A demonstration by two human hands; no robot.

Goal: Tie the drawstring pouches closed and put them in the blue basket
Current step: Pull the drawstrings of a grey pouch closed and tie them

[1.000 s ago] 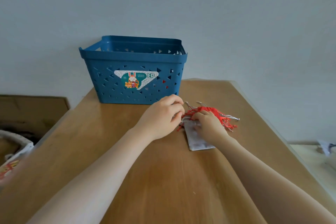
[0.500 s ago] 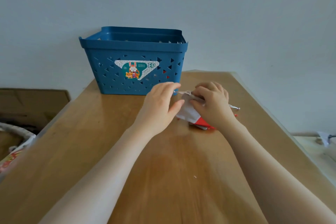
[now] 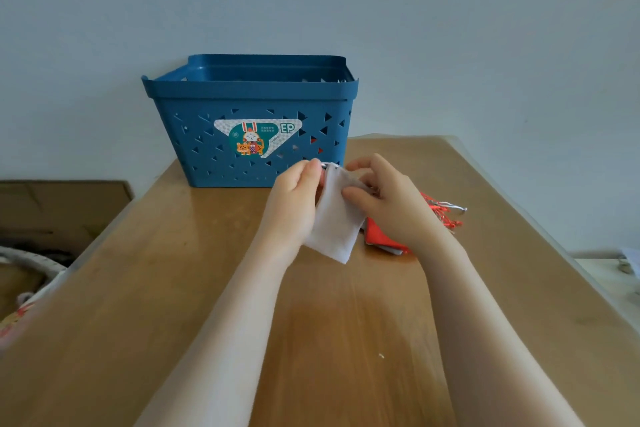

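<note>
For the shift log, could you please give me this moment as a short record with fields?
surface: wooden table
basket: blue basket upright at the far edge, sticker facing the camera; something red shows through its holes
held item: white pouch, lifted at its top, lower corner near the table
left hand: pinches the pouch's top edge
right hand: grips the pouch's top from the other side
waiting: red pouches with strings, on the table beneath the right hand
tie status: cannot tell

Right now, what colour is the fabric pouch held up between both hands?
White, plain: the small fabric drawstring pouch, clearest in the head view.
</note>
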